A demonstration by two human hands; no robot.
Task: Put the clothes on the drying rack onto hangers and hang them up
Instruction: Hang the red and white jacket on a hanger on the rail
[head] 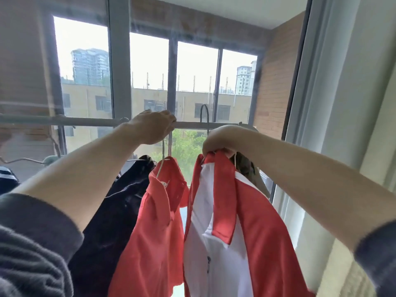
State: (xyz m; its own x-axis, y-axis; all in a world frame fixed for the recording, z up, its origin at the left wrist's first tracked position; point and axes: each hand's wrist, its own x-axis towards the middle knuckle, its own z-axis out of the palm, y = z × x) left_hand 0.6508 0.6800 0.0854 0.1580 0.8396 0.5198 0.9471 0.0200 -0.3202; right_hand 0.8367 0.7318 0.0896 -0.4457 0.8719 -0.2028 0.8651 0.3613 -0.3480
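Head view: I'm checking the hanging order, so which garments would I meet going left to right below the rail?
In order: dark navy garment → coral shirt, whose hanger the left hand grips → red-and-white top, gripped by the right hand.

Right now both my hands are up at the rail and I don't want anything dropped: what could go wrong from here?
1. The left hand grips the hanger of the red shirt at the rail, hiding whether it is seated; once released, it could fall.
2. The right hand bunches the collar of the red-and-white shirt, and I cannot tell whether the dark hook above is over the rail; letting go could drop it.
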